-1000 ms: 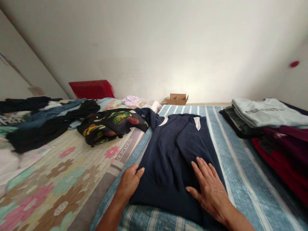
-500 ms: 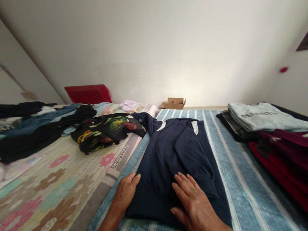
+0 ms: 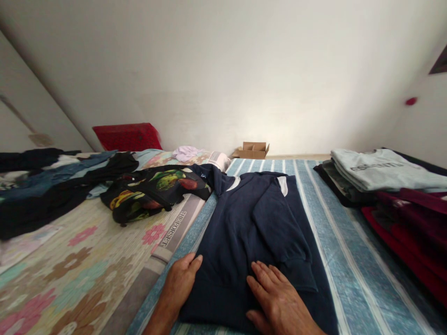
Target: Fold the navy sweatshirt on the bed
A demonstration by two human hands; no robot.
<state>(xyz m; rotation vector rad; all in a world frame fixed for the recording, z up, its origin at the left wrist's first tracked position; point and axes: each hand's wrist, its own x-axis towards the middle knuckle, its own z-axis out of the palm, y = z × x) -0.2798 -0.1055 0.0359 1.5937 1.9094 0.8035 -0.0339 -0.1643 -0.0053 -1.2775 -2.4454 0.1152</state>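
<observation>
A navy blue sweatshirt (image 3: 240,232) with white patches near its collar and shoulder lies spread on a blue striped sheet (image 3: 331,223). One of its sleeves is laid down over the body, cuff toward me. At the left edge, near the hem, my left hand (image 3: 179,281) is closed on the fabric, thumb on top; its other fingers are partly hidden. My right hand (image 3: 279,298) rests flat on the lower body, palm down, fingers stretched out, beside the folded sleeve's cuff.
On the right are stacks of folded clothes: a light grey shirt (image 3: 387,170) on one, a maroon garment (image 3: 408,214) on another. A black fruit-print garment (image 3: 157,190) and dark clothes (image 3: 52,200) lie on the floral bedspread (image 3: 87,265). A cardboard box (image 3: 254,150) stands by the wall.
My right hand has slid slightly toward me over the sweatshirt, and the hem has shifted a little nearer. My left hand stays almost where it was at the edge.
</observation>
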